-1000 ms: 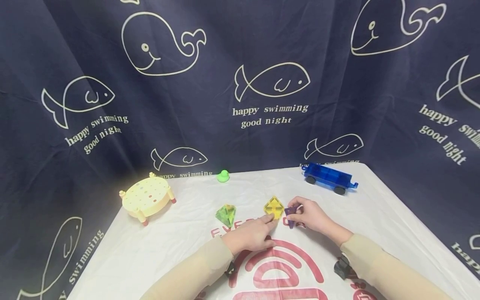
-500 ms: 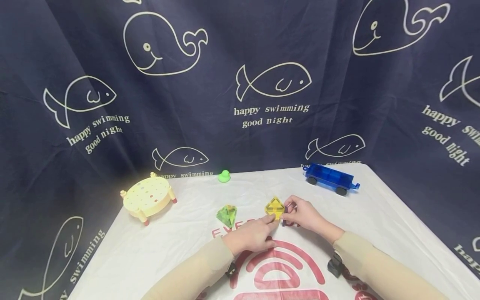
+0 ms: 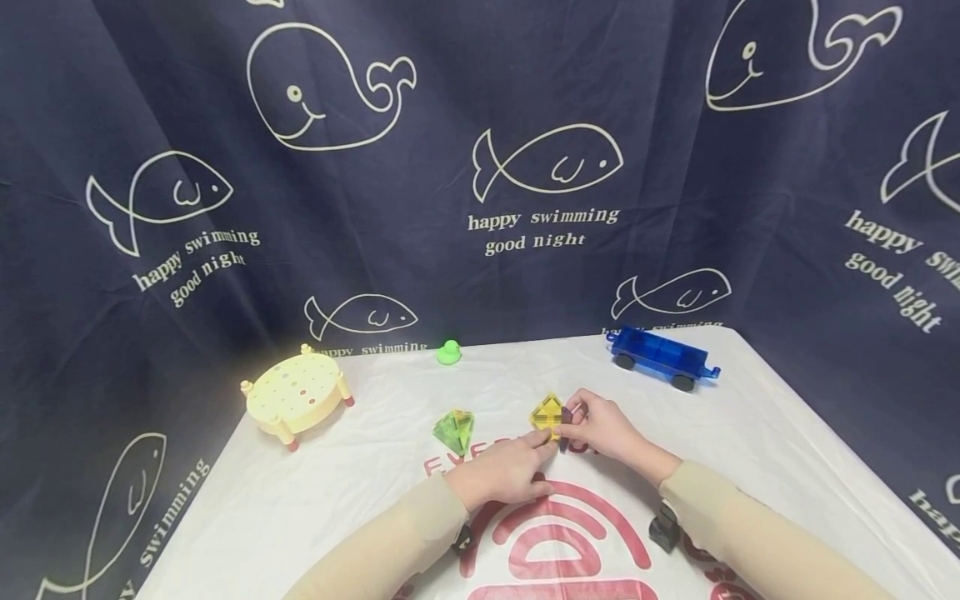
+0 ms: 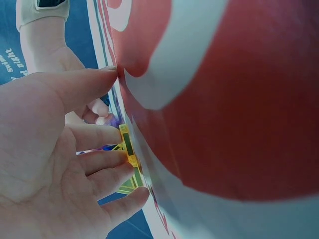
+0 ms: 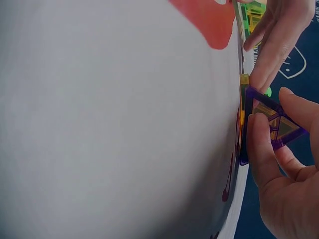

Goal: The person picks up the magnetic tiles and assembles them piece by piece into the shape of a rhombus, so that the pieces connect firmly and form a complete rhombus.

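My left hand lies low over the cloth, its fingers fairly straight and the fingertips on the near edge of a yellow translucent magnetic tile diamond. A dark band crosses the diamond's middle. Between thumb and fingers, my right hand pinches a purple triangular magnetic tile. That tile stands raised at the diamond's right side, one edge down by the yellow rim; whether they touch is hard to tell. In the left wrist view, the left fingertips meet the yellow edge, and the right hand is behind.
A green and yellow faceted tile shape lies left of the diamond. Farther back are a green toy duck and a blue wheeled cart. A cream, dotted, short-legged toy table stands left. A dark curtain hangs behind the white cloth.
My right hand has moved left with the purple tile, turning it edge-on and bringing it against or close beside the yellow diamond's right side. My left hand has stayed in place.
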A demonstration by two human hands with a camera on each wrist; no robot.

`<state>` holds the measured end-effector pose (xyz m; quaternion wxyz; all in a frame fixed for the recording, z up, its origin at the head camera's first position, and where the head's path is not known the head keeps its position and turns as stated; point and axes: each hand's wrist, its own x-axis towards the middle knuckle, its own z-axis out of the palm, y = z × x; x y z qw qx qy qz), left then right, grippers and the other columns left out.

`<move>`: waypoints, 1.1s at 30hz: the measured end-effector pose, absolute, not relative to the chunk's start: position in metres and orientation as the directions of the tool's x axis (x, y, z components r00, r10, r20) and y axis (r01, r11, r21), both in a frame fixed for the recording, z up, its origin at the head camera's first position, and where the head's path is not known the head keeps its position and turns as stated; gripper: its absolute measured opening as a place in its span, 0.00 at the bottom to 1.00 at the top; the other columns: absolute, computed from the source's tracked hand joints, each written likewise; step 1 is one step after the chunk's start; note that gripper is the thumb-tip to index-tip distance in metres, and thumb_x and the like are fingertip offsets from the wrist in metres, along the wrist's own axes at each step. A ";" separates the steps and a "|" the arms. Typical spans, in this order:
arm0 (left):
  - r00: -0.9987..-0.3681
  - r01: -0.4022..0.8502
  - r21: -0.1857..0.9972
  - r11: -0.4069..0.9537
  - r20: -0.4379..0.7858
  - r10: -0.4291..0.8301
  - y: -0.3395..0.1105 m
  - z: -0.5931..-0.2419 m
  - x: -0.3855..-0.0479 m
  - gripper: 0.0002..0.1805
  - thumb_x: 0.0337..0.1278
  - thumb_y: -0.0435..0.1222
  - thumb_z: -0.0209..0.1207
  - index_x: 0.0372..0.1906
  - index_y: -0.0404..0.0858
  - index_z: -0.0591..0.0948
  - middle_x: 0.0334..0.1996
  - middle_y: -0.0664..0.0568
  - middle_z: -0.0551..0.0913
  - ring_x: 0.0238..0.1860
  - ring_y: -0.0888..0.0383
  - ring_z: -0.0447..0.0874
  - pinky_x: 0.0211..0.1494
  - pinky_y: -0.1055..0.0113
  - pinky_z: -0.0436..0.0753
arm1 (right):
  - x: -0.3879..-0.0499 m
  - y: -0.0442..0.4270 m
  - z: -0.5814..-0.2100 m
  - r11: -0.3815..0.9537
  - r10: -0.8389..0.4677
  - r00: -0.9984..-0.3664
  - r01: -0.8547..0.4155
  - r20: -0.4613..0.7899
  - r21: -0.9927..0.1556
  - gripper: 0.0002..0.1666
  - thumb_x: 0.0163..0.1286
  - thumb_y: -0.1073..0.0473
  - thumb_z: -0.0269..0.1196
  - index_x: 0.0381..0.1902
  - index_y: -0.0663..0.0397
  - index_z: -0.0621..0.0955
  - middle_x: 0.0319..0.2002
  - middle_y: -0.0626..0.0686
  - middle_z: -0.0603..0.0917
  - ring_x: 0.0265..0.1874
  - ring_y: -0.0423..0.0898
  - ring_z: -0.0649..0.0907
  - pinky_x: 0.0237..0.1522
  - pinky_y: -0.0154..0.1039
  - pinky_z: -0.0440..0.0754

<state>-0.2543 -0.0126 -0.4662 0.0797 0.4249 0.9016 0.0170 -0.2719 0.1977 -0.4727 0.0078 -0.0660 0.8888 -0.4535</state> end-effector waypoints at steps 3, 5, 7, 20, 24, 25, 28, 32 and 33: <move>-0.630 0.761 0.095 0.642 -0.131 0.766 -0.012 -0.465 -0.254 0.38 0.68 0.54 0.61 0.75 0.40 0.69 0.78 0.47 0.62 0.72 0.55 0.69 0.70 0.68 0.71 | -0.272 0.197 -0.473 0.580 -0.120 -0.992 -0.104 0.042 -0.808 0.21 0.61 0.59 0.76 0.42 0.60 0.76 0.24 0.51 0.80 0.18 0.46 0.83 0.16 0.37 0.78; -0.630 0.760 0.098 0.643 -0.132 0.765 -0.012 -0.466 -0.255 0.38 0.67 0.54 0.61 0.75 0.40 0.70 0.78 0.47 0.62 0.72 0.55 0.68 0.70 0.68 0.71 | -0.272 0.197 -0.472 0.578 -0.118 -0.992 -0.101 0.039 -0.810 0.22 0.61 0.59 0.76 0.42 0.60 0.75 0.24 0.51 0.80 0.18 0.46 0.83 0.15 0.37 0.77; -0.629 0.761 0.103 0.641 -0.128 0.767 -0.012 -0.466 -0.255 0.38 0.67 0.54 0.61 0.75 0.40 0.70 0.78 0.47 0.62 0.72 0.55 0.68 0.70 0.68 0.71 | -0.272 0.197 -0.473 0.578 -0.118 -0.992 -0.102 0.041 -0.809 0.22 0.61 0.59 0.76 0.43 0.60 0.75 0.23 0.51 0.80 0.17 0.46 0.83 0.15 0.37 0.77; -0.635 0.752 0.124 0.647 -0.125 0.762 -0.012 -0.469 -0.258 0.39 0.67 0.53 0.62 0.75 0.37 0.68 0.77 0.47 0.64 0.73 0.55 0.66 0.71 0.66 0.71 | -0.275 0.197 -0.475 0.580 -0.140 -0.988 -0.137 0.068 -0.803 0.29 0.62 0.58 0.75 0.54 0.64 0.74 0.24 0.50 0.79 0.17 0.47 0.83 0.14 0.37 0.76; -0.633 0.755 0.118 0.645 -0.125 0.764 -0.012 -0.468 -0.258 0.39 0.67 0.53 0.62 0.75 0.36 0.68 0.76 0.46 0.65 0.73 0.55 0.66 0.71 0.66 0.70 | -0.275 0.197 -0.477 0.590 -0.150 -0.986 -0.145 0.069 -0.794 0.26 0.61 0.57 0.76 0.50 0.63 0.76 0.23 0.49 0.79 0.17 0.46 0.82 0.14 0.38 0.77; -0.633 0.755 0.117 0.645 -0.125 0.764 -0.012 -0.467 -0.258 0.39 0.67 0.53 0.62 0.75 0.36 0.68 0.76 0.46 0.65 0.74 0.55 0.66 0.71 0.66 0.70 | -0.275 0.197 -0.477 0.590 -0.152 -0.986 -0.146 0.069 -0.794 0.26 0.61 0.56 0.76 0.49 0.63 0.77 0.23 0.49 0.78 0.17 0.46 0.82 0.14 0.38 0.77; -0.633 0.755 0.117 0.645 -0.126 0.764 -0.012 -0.467 -0.257 0.39 0.67 0.53 0.62 0.75 0.36 0.68 0.76 0.46 0.65 0.74 0.55 0.66 0.71 0.66 0.69 | -0.275 0.198 -0.477 0.593 -0.155 -0.986 -0.147 0.068 -0.792 0.25 0.61 0.56 0.76 0.48 0.63 0.77 0.23 0.49 0.78 0.17 0.46 0.81 0.15 0.38 0.78; -0.632 0.755 0.125 0.643 -0.122 0.765 -0.013 -0.467 -0.257 0.39 0.68 0.53 0.61 0.75 0.36 0.68 0.77 0.46 0.64 0.74 0.54 0.65 0.72 0.66 0.69 | -0.274 0.197 -0.475 0.596 -0.152 -0.986 -0.145 0.066 -0.790 0.25 0.61 0.56 0.76 0.48 0.63 0.77 0.23 0.49 0.78 0.18 0.46 0.81 0.15 0.38 0.78; -0.630 0.756 0.131 0.641 -0.119 0.767 -0.014 -0.466 -0.257 0.39 0.68 0.53 0.61 0.75 0.36 0.68 0.76 0.45 0.64 0.74 0.54 0.65 0.72 0.65 0.69 | -0.274 0.197 -0.475 0.596 -0.150 -0.987 -0.142 0.063 -0.790 0.25 0.61 0.56 0.76 0.47 0.62 0.77 0.23 0.49 0.78 0.17 0.46 0.81 0.15 0.38 0.77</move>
